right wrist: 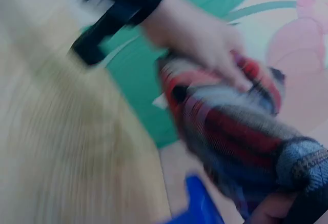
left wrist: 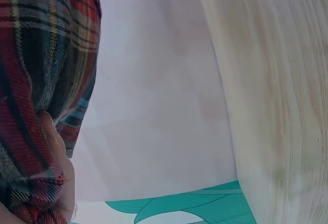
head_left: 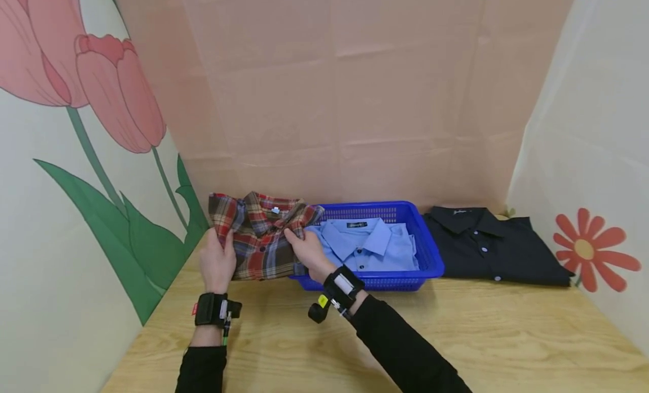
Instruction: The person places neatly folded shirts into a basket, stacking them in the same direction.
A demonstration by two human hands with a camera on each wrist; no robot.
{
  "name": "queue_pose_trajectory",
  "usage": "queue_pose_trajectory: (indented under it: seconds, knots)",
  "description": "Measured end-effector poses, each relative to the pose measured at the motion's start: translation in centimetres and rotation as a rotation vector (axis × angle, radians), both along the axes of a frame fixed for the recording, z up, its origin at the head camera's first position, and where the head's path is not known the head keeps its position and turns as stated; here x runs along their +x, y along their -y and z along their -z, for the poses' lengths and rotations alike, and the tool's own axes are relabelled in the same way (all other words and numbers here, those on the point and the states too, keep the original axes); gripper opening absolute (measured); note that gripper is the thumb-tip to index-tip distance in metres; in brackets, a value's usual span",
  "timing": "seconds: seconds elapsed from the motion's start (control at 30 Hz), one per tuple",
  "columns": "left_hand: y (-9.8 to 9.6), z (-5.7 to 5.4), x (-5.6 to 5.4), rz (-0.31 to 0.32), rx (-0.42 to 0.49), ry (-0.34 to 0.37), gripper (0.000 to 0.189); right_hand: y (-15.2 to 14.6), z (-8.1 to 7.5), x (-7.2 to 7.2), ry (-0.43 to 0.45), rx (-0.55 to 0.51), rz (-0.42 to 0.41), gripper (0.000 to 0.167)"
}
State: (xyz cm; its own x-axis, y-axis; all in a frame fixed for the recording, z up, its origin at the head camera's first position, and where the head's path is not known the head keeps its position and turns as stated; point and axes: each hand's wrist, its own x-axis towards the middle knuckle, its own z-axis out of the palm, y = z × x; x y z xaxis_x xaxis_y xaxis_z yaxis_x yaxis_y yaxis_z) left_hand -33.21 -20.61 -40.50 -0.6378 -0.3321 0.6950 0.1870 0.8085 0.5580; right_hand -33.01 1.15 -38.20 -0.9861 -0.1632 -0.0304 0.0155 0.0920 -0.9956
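Observation:
A plaid shirt [head_left: 263, 252], red, brown and grey with a collar, is held up between both hands at the left of the blue basket. My left hand [head_left: 218, 262] grips its left edge, with fingers behind the cloth. On the other side, my right hand [head_left: 310, 252] pinches the shirt near the basket's left end, thumb on top. In the left wrist view the plaid cloth [left wrist: 56, 55] bulges over the fingers. The right wrist view, partly blurred, shows the shirt [right wrist: 230, 126] stretched between the two hands.
The blue plastic basket [head_left: 431, 252] holds a folded light blue shirt [head_left: 362, 246]. Right of it, a folded black shirt [head_left: 492, 244] lies on the wooden table [head_left: 284, 348]. A pinkish wall covering [head_left: 355, 100] rises behind, with flower-decorated walls at both sides.

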Motion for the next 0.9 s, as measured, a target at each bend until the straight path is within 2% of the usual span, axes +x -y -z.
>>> queue_pose_trajectory:
  seconds: [0.1, 0.17, 0.4, 0.57, 0.77, 0.9]
  knots:
    - [-0.4, -0.1, -0.1, 0.022, 0.024, -0.001, 0.032, -1.0, 0.4, -0.3, -0.089, 0.075, -0.010, 0.034]
    - [-0.6, -0.1, -0.2, 0.041, 0.042, 0.008, 0.032, -1.7, 0.7, -0.5, -0.116, 0.094, -0.011, 0.035]
    - [-1.4, -0.2, -0.4, 0.118, 0.077, 0.035, 0.033, -3.3, 1.1, -0.8, -0.127, 0.082, -0.017, 0.039]
    - [-1.8, -0.3, -0.3, 0.146, 0.098, 0.025, 0.034, -4.1, 1.1, -0.7, -0.155, 0.106, -0.006, 0.038]
    - [-2.6, -0.3, -0.3, 0.182, 0.104, 0.001, 0.033, -5.3, 0.7, -0.5, -0.153, 0.158, -0.005, 0.056]
    - [-3.2, -0.2, -0.3, 0.195, 0.099, -0.019, 0.032, -6.1, 0.5, -0.5, -0.161, 0.167, -0.028, 0.054]
